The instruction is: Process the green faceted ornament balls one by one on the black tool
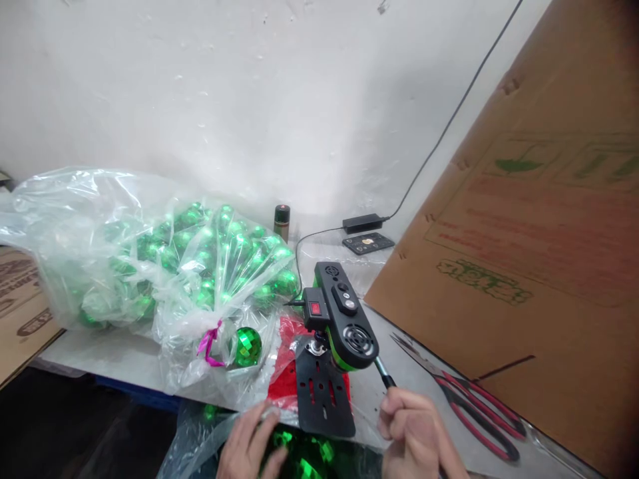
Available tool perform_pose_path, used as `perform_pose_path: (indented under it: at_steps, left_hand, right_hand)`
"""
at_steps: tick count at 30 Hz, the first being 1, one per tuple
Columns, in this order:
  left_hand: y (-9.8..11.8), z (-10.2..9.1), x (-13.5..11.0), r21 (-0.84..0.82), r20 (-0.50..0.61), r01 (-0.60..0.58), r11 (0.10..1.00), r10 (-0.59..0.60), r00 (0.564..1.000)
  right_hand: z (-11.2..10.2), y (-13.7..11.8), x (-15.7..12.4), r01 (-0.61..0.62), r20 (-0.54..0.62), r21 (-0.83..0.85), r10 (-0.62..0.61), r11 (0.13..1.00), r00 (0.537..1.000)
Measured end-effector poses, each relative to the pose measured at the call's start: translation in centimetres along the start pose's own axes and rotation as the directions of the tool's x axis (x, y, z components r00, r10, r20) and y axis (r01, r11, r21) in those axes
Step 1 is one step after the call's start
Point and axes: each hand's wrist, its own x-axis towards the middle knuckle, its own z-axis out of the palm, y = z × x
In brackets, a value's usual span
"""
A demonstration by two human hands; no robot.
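Down at the front edge of the pale surface (117,359), the black base plate (324,392) reaches right to the brink, and here are both hands, one each side of it. The left hand (249,442) is over the mouth of a clear bag (192,439) below the edge, its grip loose, fingers parted and bent; whether it pinches any film, I can't tell. Green balls (307,469) glint in there, right beside those fingers. And the right hand (414,426)! Its grip is closed snugly round the dark handle of a thin tool (383,372), metal shaft slanting up towards the rounded end of the black device (349,313); contact there is hidden.

Room is tight on this side: just a narrow strip of surface between device and scissors (474,409), then the big cardboard box (499,219) slants in. More space at the back, where a phone (368,243) lies just in front of a power adapter (363,223). Over on the left, a bulging bag (100,199) takes up most of the surface.

Now the textures: crinkled, shiny film, gathered by a purple tie (206,346); next to it, a mirror-faceted ball (248,346). Slotted, matt plate over a red sheet (284,386); round grilles on the device; looped red-and-black scissor handles; plain brown board.
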Motion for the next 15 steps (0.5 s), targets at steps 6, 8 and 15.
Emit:
perform_pose_path:
  at_steps: [6, 8, 15]
  left_hand:
    - [-2.2, -2.5, 14.3, 0.378, 0.044, 0.272, 0.885, -0.311, 0.949]
    - [-2.3, -1.9, 16.0, 0.441, 0.101, 0.283, 0.852, -0.361, 0.927]
    - [-1.3, -0.3, 15.5, 0.066, 0.206, 0.474, 0.878, -0.477, 0.855]
  right_hand:
    - [-0.6, 0.1, 0.1, 0.026, 0.071, -0.006, -0.026, 1.000, 0.997]
    - [-0.9, 0.2, 0.0, 0.027, 0.095, -0.005, -0.026, 1.000, 0.995]
    - [-1.0, 0.3, -0.1, 0.069, 0.145, -0.006, -0.067, 0.998, 0.987]
